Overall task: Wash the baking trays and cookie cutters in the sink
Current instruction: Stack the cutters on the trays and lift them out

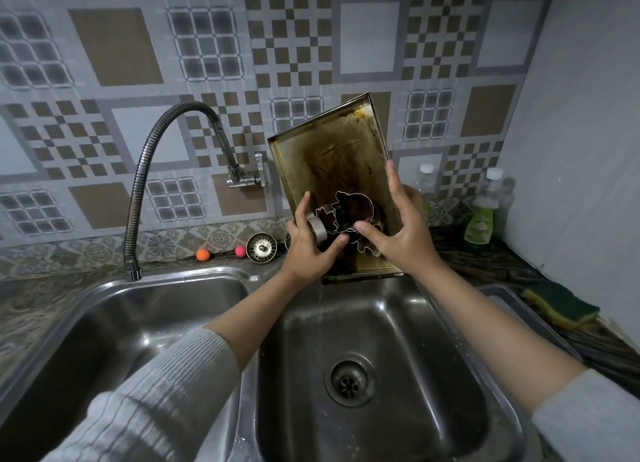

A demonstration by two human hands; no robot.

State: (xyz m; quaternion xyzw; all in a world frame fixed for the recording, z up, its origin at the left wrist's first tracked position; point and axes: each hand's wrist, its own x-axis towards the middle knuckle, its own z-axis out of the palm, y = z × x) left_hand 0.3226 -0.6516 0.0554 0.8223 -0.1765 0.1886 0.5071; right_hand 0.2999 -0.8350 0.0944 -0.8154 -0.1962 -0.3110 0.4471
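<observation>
A stained, browned baking tray (332,150) is held tilted almost upright above the right basin of the steel double sink (381,323). Water runs off its lower edge into that basin. Several metal cookie cutters (349,212) lie against the tray's lower part. My left hand (308,247) grips the tray's lower left edge, thumb over a round cutter. My right hand (401,226) grips the right edge, thumb pressing the cutters against the tray.
A flexible steel faucet (145,171) arches over the left basin. Sink strainers (261,247) and two small balls (203,254) sit on the back ledge. Bottles (483,216) stand at the right corner. A green-yellow sponge (561,306) lies on the right counter.
</observation>
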